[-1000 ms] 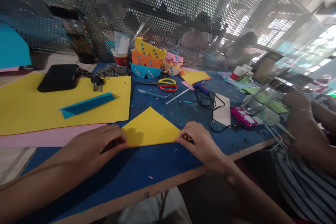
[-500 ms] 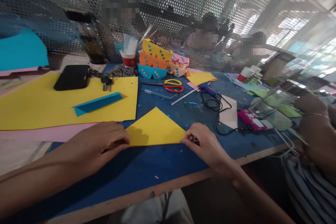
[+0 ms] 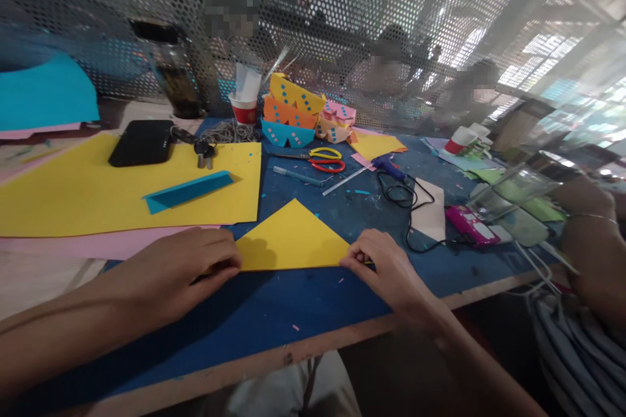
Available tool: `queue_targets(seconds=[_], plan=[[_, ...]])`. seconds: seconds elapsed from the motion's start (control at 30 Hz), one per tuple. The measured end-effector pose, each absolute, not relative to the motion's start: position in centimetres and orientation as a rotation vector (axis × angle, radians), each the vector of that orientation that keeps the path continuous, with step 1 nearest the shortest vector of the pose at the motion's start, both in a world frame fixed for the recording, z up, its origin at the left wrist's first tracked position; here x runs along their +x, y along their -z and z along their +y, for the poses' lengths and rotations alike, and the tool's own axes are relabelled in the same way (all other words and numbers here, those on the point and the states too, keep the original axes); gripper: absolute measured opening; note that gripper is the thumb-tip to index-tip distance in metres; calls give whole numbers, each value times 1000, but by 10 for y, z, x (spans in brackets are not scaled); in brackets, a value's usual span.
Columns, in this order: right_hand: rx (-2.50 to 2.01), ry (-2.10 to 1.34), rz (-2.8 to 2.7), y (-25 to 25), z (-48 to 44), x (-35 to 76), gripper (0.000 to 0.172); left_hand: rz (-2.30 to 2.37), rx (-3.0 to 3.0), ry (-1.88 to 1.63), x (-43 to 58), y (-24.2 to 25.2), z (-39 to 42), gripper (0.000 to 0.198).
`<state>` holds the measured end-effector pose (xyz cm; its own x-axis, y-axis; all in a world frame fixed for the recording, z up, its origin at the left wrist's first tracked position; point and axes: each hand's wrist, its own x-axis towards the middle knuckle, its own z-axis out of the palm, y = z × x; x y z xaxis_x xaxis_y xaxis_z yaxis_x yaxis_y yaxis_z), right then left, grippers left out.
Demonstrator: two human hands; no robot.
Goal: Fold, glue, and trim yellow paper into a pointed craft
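A yellow sheet of paper (image 3: 293, 241), folded into a triangle, lies on the blue tabletop with its peak pointing away from me. My left hand (image 3: 210, 254) is closed on its left corner. At the opposite corner, my right hand (image 3: 374, 260) pinches the paper between thumb and fingers. Both corners are hidden by my hands, and the straight folded edge runs between them on my side. Just beyond the left hand, a folded blue paper strip (image 3: 188, 191) rests on a large yellow sheet (image 3: 73, 199).
Scissors (image 3: 325, 159), a pen-like cutter (image 3: 297, 176) and a glue gun (image 3: 391, 168) with its cord lie beyond the triangle. Folded paper shapes (image 3: 293, 111) stand behind them. A phone (image 3: 141, 143) and keys (image 3: 203, 151) are left. Another person's arm (image 3: 589, 228) is at right.
Both hands keep their hold on the triangle's corners, and the paper looks the same. The whole view has shifted slightly.
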<state>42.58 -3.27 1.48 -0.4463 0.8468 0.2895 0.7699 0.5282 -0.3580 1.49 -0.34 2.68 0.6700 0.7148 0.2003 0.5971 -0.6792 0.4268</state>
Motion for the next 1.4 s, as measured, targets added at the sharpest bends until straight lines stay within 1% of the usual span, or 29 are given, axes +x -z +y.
queue_targets(seconds=[0.1,0.4,0.6,0.73,1.17,1.4], plan=[[-1314,-225,-2330,-13,-34,427,23,1031,2522,-478,16,-24,-5,33],[-1366,-261,-2295,-12,-34,429,27,1067,2450,-491,21,-28,-6,29],[-1377,-276,-2279,-13,-35,431,24,1125,2457,-507,15,-13,-5,36],[-1398,-296,-2270,-14,-35,432,24,1191,2438,-492,9,-4,-6,31],[-1459,-269,-2251,-10,-35,431,31,1114,2489,-471,23,-28,-7,28],[-1494,-267,-2206,-10,-36,430,32,992,2612,-478,17,-22,-4,30]])
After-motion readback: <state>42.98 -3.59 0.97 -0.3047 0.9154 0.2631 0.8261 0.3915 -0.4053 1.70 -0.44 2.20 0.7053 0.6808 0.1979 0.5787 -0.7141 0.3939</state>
